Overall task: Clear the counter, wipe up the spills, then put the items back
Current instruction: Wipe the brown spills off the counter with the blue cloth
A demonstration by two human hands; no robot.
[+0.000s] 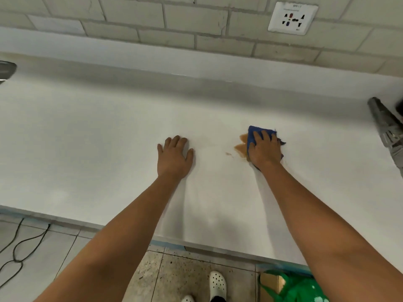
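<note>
The right hand (264, 151) lies flat on a folded blue cloth (254, 136), fingers stretched forward and pressing it down onto the white counter (98, 138); the hand covers most of the cloth, so only its far corner and a dark fringe on the right edge show. Just beside the cloth's left edge a brown spill (241, 143) spreads in two patches, touching the cloth, with a small brown speck (228, 153) a little further left; how much more liquid sits under the cloth is hidden. The left hand (175, 156) rests palm down on the bare counter, well apart from the spill, fingers loosely spread and holding nothing. At the right border a grey, blurred object (386, 129) is cut off, possibly a metal utensil or tool. A grey rim (6, 69) pokes in at the left edge, too little to identify. A wall socket (292, 18) sits on the tiled wall above. Below the counter edge are white clogs (217, 284), a green bag (301, 288) and black cables (19, 249) on the floor.
</note>
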